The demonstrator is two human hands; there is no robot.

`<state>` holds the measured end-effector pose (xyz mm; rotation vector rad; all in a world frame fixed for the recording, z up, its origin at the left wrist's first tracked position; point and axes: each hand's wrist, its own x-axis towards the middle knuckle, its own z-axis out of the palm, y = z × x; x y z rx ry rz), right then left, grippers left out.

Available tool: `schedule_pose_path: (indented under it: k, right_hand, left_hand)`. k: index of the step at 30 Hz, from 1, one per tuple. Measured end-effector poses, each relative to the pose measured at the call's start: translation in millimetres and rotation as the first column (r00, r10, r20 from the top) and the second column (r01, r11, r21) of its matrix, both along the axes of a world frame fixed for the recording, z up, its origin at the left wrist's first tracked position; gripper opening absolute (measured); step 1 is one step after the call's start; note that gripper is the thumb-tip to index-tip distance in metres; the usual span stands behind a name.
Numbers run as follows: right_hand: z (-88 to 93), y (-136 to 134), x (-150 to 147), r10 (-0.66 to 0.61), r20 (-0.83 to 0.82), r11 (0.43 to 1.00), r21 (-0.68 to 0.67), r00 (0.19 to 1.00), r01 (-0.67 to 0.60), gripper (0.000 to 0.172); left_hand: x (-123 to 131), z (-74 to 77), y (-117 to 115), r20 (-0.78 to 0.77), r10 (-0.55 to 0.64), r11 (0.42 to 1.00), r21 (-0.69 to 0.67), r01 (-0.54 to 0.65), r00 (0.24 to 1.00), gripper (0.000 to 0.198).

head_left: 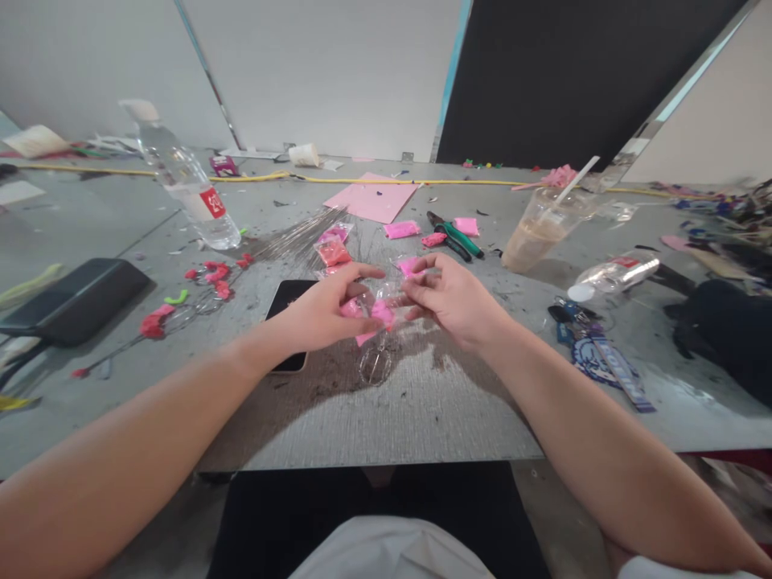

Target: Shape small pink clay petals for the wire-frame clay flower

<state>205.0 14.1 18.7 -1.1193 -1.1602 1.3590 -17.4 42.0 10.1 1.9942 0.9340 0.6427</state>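
My left hand (329, 310) is over the table with fingers and thumb apart, around a pink packet (353, 308) that it partly hides. Close to its thumb tip is a bright pink lump (382, 312) in clear plastic; whether the thumb presses on it is unclear. Facing it, my right hand (446, 297) has thumb and fingertips pinched at the edge of that clear plastic packet (395, 296). Another pink packet (408, 265) lies just behind the right fingers. Below the hands rests a clear round piece (375, 364). A dark phone (293, 362) is partly under my left wrist.
Behind the hands lie an orange packet (333, 252), thin wires (295, 241), green-handled pliers (461, 240) and pink paper (374, 199). A water bottle (196, 193) stands left, a drink cup (536, 229) right. A bottle lying down (621, 275) and keychains (603, 362) are farther right.
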Motion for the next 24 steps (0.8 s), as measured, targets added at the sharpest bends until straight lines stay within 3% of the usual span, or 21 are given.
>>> schedule_pose_path:
  k: [6, 14, 20, 24]
  right_hand:
    - [-6.0, 1.6, 0.4, -0.025, 0.135, 0.984, 0.179, 0.990, 0.001, 0.043]
    - [-2.1, -1.3, -0.8, -0.039, 0.207, 0.966, 0.258, 0.978, -0.016, 0.025]
    - [-10.8, 1.0, 4.2, -0.016, 0.279, 0.892, 0.439, 0.960, -0.113, 0.015]
    - [-13.0, 0.2, 5.2, -0.059, 0.369, 0.865, 0.482, 0.928, -0.137, 0.011]
  left_hand:
    - [3.7, -1.9, -0.1, -0.087, 0.051, 0.982, 0.186, -0.034, 0.995, 0.046]
    - [7.8, 1.7, -3.2, -0.036, 0.137, 0.987, 0.085, -0.134, 0.990, 0.025]
    - [7.9, 2.2, -4.3, 0.006, 0.129, 0.985, 0.118, -0.129, 0.992, 0.018]
    - [7.8, 1.1, -4.5, 0.003, 0.133, 0.985, 0.108, -0.132, 0.991, 0.019]
